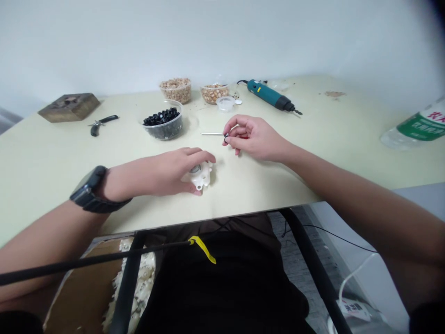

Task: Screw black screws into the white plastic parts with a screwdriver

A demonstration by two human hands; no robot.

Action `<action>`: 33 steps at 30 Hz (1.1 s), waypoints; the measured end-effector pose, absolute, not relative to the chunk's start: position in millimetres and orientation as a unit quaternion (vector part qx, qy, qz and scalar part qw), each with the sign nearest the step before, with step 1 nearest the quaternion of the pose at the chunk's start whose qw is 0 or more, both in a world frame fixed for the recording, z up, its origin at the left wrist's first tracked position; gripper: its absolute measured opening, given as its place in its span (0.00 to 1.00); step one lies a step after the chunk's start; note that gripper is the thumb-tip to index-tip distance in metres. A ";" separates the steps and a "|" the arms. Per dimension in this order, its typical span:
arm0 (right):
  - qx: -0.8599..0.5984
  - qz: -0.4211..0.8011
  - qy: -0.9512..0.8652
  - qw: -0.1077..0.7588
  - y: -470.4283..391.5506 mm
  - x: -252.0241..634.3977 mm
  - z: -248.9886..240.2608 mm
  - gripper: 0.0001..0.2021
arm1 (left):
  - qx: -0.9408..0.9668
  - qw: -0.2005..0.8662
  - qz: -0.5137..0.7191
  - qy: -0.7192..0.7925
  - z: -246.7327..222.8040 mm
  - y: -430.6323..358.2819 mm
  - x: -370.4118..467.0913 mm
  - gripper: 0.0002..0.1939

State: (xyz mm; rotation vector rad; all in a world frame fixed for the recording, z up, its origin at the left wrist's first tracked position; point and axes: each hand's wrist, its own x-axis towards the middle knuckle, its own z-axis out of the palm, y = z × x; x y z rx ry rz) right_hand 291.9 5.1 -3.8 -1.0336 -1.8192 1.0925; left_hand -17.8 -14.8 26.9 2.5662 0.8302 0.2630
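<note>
My left hand [174, 171] is closed round a white plastic part [203, 178] with small lugs and holes, at the front of the table. The hand covers much of it, and a round metallic piece shows near the fingers. To the right, my right hand [255, 137] pinches a small black part [225, 136] between thumb and forefinger. A thin metal shaft [211, 134] points left from beside those fingertips. Some red shows under the palm, perhaps the shaft's handle; whether the hand grips it I cannot tell. A clear tub of small black parts [163, 118] stands beyond my left hand.
At the back are two tubs of small tan pieces [175, 90] [214, 94], a small clear cup [225, 103] and a teal power screwdriver [269, 95]. Cutters [102, 123] and a brown block [69, 107] lie left; a bottle [417, 125] lies right. Below is a carton of white parts [86, 283].
</note>
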 end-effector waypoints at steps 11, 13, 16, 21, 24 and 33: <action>-0.361 0.474 -0.721 0.354 6.9 291.2 -9.5 0.10 | 0.926 0.169 0.199 0.274 7.0 -2.8 -3.7 0.27; -0.362 0.467 -0.728 0.348 6.1 290.9 -8.4 0.09 | 0.918 0.177 0.216 0.282 1.8 -2.7 -3.0 0.29; -0.361 0.450 -0.739 0.348 5.6 291.4 -7.6 0.08 | 0.916 0.177 0.237 0.272 -2.2 -1.8 -2.0 0.29; -0.355 0.428 -0.759 0.340 5.3 293.0 -8.6 0.06 | 0.909 0.182 0.273 0.256 -6.9 -1.0 0.0 0.30; -0.356 0.419 -0.765 0.336 5.0 294.8 -8.0 0.06 | 0.902 0.183 0.287 0.265 -10.0 -1.2 0.5 0.34; -0.328 0.341 -0.805 0.357 1.4 294.7 -8.6 0.12 | 0.875 0.198 0.321 0.304 -13.0 -0.9 4.2 0.32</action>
